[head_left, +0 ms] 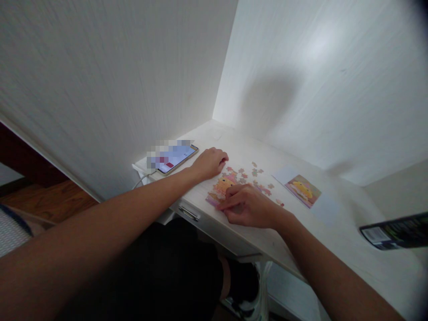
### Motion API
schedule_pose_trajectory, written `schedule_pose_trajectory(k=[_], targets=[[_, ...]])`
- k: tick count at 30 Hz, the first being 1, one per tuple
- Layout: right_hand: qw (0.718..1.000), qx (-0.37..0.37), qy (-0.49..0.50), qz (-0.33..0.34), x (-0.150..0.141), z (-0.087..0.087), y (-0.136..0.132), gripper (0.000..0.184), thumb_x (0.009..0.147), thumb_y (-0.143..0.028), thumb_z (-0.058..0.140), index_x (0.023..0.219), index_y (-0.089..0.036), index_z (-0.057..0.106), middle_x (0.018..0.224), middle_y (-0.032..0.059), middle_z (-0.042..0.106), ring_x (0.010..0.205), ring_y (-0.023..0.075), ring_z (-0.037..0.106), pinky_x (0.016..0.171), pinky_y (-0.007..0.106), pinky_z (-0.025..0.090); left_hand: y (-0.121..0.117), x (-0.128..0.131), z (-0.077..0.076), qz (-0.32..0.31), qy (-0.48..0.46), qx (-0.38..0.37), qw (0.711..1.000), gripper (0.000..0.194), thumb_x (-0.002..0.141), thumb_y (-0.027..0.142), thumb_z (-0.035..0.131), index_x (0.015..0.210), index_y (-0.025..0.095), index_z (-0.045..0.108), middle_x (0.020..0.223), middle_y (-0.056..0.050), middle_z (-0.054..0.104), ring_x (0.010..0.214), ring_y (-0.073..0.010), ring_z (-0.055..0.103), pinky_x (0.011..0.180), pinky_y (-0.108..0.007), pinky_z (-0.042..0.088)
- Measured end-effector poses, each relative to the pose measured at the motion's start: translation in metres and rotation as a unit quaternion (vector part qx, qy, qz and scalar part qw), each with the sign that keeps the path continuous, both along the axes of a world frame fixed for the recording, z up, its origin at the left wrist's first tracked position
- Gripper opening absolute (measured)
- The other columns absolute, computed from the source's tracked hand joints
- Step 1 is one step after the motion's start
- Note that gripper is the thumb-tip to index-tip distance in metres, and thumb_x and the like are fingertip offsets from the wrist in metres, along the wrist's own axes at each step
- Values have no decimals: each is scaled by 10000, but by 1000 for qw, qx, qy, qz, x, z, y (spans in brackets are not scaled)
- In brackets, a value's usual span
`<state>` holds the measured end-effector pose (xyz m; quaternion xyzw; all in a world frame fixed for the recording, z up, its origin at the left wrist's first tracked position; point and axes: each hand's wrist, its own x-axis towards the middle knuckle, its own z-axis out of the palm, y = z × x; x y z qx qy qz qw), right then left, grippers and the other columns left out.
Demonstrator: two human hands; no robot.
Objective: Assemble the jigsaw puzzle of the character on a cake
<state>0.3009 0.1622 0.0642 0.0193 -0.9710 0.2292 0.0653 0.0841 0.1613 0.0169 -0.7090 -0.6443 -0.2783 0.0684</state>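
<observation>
A partly joined jigsaw puzzle (pixel 221 186) with a yellow figure and a purple lower edge lies near the table's front. My right hand (pixel 249 206) covers its right side, thumb and forefinger pinched on a puzzle piece at the lower edge; the fingers mostly hide that piece. Beyond the puzzle, my left hand (pixel 210 163) rests on the table with its fingers curled in and nothing visible in them. Several loose puzzle pieces (pixel 257 171) are scattered behind and to the right of the joined part. Farther right lies a reference picture (pixel 304 191) of a yellow figure.
A lit phone (pixel 179 158) with a white cable (pixel 142 179) lies at the table's left end. At the right stands a dark bottle (pixel 397 232). White walls (pixel 284 53) close off the back and left. A drawer handle (pixel 189 213) is on the front edge.
</observation>
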Motion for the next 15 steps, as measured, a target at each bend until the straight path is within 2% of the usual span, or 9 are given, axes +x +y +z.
schedule_pose_trajectory(k=[6,10,13,15], targets=[[999,-41,9,-8,-1,-3,5,318,784,-111,639,1043,-226,781,770,8,645,671,106,538,669,249,407,-1,0,1,-6,-5,-2,1000,214,897,156,537,1014,149,717,978,-70,701,927,-221,601,883,-357,473],[998,-50,22,-30,0,-3,7,254,818,-163,656,1036,-206,778,784,14,652,664,103,529,675,254,413,-2,3,2,-4,-17,-7,1000,213,893,157,545,1031,140,707,999,-84,694,941,-224,602,888,-360,466],[999,-36,5,-30,0,-3,7,227,837,-180,653,1015,-229,787,822,22,669,709,113,554,697,256,423,-7,2,9,-6,-29,-15,999,203,894,162,560,1038,130,700,1041,-94,688,982,-226,600,898,-355,452],[999,-21,-3,-30,0,-4,7,241,846,-188,649,1035,-249,785,828,21,672,715,116,561,696,256,423,-16,-1,19,-19,-37,-33,999,167,891,182,586,996,135,706,992,-81,693,923,-202,607,830,-322,454]])
